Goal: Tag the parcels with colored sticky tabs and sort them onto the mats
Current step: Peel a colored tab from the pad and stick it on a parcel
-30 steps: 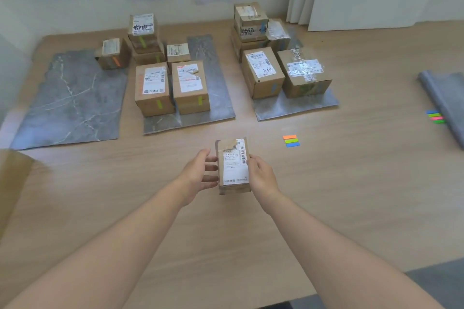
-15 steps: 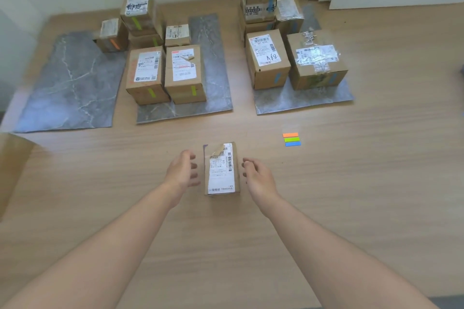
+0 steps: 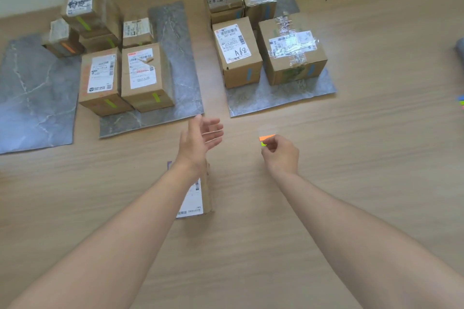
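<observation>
A small cardboard parcel point(image 3: 198, 199) with a white label lies on the wooden surface, its far half hidden under my left wrist. My left hand point(image 3: 200, 139) hovers above it with straight, spread fingers and holds nothing. To the right, my right hand point(image 3: 280, 154) has curled fingers down on the pad of sticky tabs point(image 3: 266, 138). The orange tab and a bit of the green one show at the fingertips, which pinch at the green tab. Three grey marble mats lie beyond: left point(image 3: 37, 98), middle point(image 3: 175, 63) and right point(image 3: 276, 99).
Several parcels with green tabs point(image 3: 140, 75) stand on the middle mat, and several with blue tabs point(image 3: 291, 50) on the right mat. One parcel with an orange tab point(image 3: 62, 40) sits on the left mat. More tabs point(image 3: 461, 103) lie at the right edge.
Both hands let go of the small parcel, which now lies on the surface. My right hand moved right to the sticky tabs. My left hand rose, fingers spread. The view tilted down and closer.
</observation>
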A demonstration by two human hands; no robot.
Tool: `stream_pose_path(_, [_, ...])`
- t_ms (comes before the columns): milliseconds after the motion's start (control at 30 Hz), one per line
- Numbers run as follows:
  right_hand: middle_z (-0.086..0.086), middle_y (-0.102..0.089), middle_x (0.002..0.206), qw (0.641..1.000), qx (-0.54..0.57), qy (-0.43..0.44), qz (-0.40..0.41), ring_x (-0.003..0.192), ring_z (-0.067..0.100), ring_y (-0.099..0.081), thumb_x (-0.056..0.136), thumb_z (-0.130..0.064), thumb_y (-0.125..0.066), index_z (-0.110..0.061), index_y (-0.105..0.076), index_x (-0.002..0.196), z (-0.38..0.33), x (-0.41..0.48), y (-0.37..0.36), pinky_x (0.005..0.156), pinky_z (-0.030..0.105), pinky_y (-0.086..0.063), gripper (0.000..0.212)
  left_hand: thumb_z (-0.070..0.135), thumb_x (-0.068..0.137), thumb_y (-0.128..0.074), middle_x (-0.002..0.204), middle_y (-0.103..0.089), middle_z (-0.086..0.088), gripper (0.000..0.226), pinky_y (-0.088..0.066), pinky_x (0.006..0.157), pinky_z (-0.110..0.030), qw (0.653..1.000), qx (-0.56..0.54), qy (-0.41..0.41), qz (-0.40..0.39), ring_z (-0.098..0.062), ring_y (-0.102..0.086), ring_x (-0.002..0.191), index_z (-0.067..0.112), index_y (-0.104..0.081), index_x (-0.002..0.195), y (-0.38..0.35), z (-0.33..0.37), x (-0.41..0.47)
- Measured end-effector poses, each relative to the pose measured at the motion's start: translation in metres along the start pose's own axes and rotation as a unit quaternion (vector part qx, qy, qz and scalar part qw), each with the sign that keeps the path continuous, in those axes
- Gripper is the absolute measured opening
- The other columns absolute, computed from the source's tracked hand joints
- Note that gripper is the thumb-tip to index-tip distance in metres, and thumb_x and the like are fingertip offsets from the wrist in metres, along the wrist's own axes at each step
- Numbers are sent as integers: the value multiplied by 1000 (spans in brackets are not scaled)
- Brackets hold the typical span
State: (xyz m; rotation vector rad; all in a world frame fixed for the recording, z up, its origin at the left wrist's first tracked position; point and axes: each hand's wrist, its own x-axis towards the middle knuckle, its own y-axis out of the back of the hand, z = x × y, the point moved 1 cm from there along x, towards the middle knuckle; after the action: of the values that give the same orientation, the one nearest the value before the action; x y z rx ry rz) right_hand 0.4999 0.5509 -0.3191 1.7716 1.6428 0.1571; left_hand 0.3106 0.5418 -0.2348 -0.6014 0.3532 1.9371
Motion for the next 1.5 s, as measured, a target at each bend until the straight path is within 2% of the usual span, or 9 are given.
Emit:
stream_pose_path(167, [5,-68,96,997,-67,33,-11,90,23,-64,85,-15,-76,-16,-70,97,8,42,-1,79,35,-49,13,45,105,-29,122,-68,-18,54,-49,104,-43,991,40,108,-67,-31,-63,118,8,-66,118,-44,-21,24])
stream_pose_path(300, [3,-63,89,993,-104,50,-36,84,18,-56,78,-39,-85,-18,-63,89,12,67,-4,70,34,-42,33,46,105,-27,127,-65,-17,57,-46,106,-41,984,72,138,-81,-30,-60,120,7,-62,126,-68,-32,42])
stream_pose_path(400, [1,-61,86,991,-123,43,-33,80,18,-54,72,-44,-89,-22,-56,80,12,75,-6,66,32,-37,41,43,107,-26,125,-64,-19,56,-49,99,-38,983,86,143,-75,-30,-62,114,5,-61,126,-80,-41,54])
stream_pose_path(567, [-1,-64,85,990,-128,39,-37,79,17,-56,74,-39,-88,-21,-62,82,16,78,-5,65,30,-36,32,38,107,-25,121,-66,-25,54,-52,83,-31,984,94,140,-59,-29,-65,101,1,-62,121,-87,-55,63])
stream_pose_path(833, [-1,-70,86,986,-143,76,-48,84,21,-66,83,-25,-79,-25,-68,80,18,78,-3,76,34,-52,11,35,108,-25,109,-68,-26,49,-55,81,-36,984,79,148,-68,-36,-66,96,4,-63,106,-86,-59,63])
stream_pose_path(1000, [1,-72,90,981,-152,103,-63,83,23,-68,86,-19,-71,-21,-74,89,20,76,1,78,37,-56,4,38,107,-29,116,-69,-25,50,-51,99,-47,976,61,183,-101,-39,-67,109,2,-63,116,-86,-65,57])
stream_pose_path(1133, [5,-70,96,979,-159,98,-80,92,26,-66,89,-17,-67,-21,-71,91,20,76,3,81,37,-52,6,40,106,-33,126,-66,-21,52,-55,93,-41,967,34,218,-129,-34,-65,114,1,-63,123,-88,-68,54])
stream_pose_path(1300, [9,-68,110,981,-159,81,-81,106,30,-62,94,-9,-57,-15,-66,111,18,73,8,88,39,-49,20,41,105,-36,135,-60,-21,54,-58,86,-40,957,15,251,-146,-29,-54,131,-2,-57,131,-94,-60,44])
stream_pose_path(1500, [15,-63,116,991,-80,-80,73,111,35,-59,96,-4,-48,-12,-53,114,17,65,46,87,37,-42,20,47,103,-43,132,-58,-18,56,-58,87,-38,959,40,245,-137,-24,-54,129,1,-55,133,-100,-53,38])
